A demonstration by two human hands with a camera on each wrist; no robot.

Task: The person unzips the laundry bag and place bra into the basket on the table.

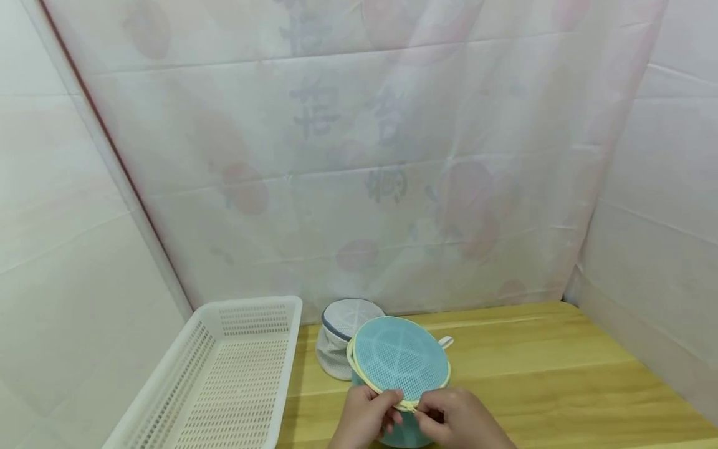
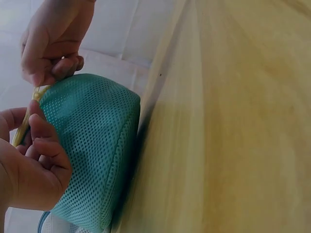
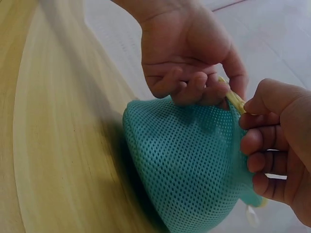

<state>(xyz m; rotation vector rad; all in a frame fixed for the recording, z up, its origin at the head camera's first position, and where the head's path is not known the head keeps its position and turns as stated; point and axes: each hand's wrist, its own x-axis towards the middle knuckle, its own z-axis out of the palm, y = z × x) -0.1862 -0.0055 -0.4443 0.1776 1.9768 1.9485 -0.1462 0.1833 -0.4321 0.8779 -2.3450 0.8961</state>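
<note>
A teal mesh laundry bag [image 1: 401,358] with a yellow zipper edge stands upright on the wooden table, its round lid facing up. At the bag's near rim, my left hand [image 1: 367,416] pinches the yellow zipper edge [image 3: 234,99] between thumb and fingers. Right beside it, my right hand [image 1: 457,416] pinches the zipper at its pull, the fingers covering most of that small piece. Below the rim, the bag's mesh side [image 2: 92,141] bulges out. Behind it, partly hidden, is a grey-white mesh bag [image 1: 336,352] with a dark blue edge.
To the left lies a long white plastic basket [image 1: 241,386] with slotted walls. The wooden table [image 1: 561,374] extends to the right. Printed whitish sheeting [image 1: 314,218] hangs behind the table and along both sides. A white loop tag [image 1: 445,342] sticks out behind the teal bag.
</note>
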